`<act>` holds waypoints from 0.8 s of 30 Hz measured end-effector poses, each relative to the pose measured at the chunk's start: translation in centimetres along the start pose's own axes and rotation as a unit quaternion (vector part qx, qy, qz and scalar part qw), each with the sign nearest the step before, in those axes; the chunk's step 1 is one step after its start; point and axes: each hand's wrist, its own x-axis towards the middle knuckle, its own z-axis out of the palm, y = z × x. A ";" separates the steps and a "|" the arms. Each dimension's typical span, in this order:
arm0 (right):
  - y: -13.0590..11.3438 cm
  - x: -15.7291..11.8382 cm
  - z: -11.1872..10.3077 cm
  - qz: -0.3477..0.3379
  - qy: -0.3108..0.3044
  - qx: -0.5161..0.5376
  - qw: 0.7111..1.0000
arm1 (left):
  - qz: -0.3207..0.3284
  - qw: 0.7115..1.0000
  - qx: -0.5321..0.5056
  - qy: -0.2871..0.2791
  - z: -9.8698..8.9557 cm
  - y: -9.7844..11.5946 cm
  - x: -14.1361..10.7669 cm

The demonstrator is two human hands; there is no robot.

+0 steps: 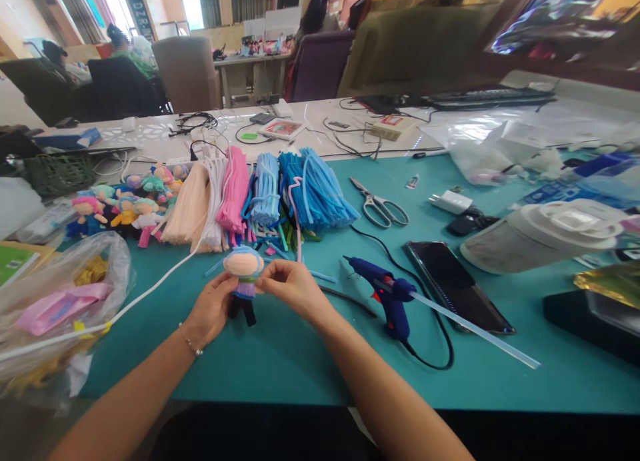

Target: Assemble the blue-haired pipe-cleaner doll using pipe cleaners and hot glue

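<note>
A small doll (244, 264) with a peach face, blue hair, a purple skirt and dark legs is upright above the green mat. My left hand (215, 304) grips it from the left side, fingers closed at its body. My right hand (290, 284) is pinched at the doll's right side, by its arm; the fingertips touch there. Behind the doll lie bundles of pipe cleaners: peach (187, 204), pink (233, 194), light blue (265, 191) and blue (323, 191). A dark blue glue gun (387, 291) with a clear glue stick lies right of my hands.
Scissors (379, 204) lie behind the glue gun. A phone (457, 284) and a lidded cup (540, 234) are at the right. Finished dolls (125, 204) pile up at the left, behind a plastic bag (65, 308). A white cord (155, 288) crosses the left side. People sit in the background.
</note>
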 end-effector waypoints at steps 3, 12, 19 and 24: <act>0.0 0.1 0.0 0.008 -0.009 0.006 1.000 | -0.018 1.000 0.000 -0.005 -0.2 0.0 0.1; -0.2 0.1 -0.2 0.015 -0.019 0.016 1.000 | -0.032 0.999 -0.002 -0.011 0.0 0.3 -0.1; -0.2 0.2 -0.2 0.013 -0.028 0.015 0.999 | -0.036 0.999 0.000 -0.021 0.1 0.3 -0.2; -0.1 0.2 -0.4 0.004 -0.018 0.012 1.000 | -0.022 0.999 0.011 -0.044 0.1 0.3 -0.3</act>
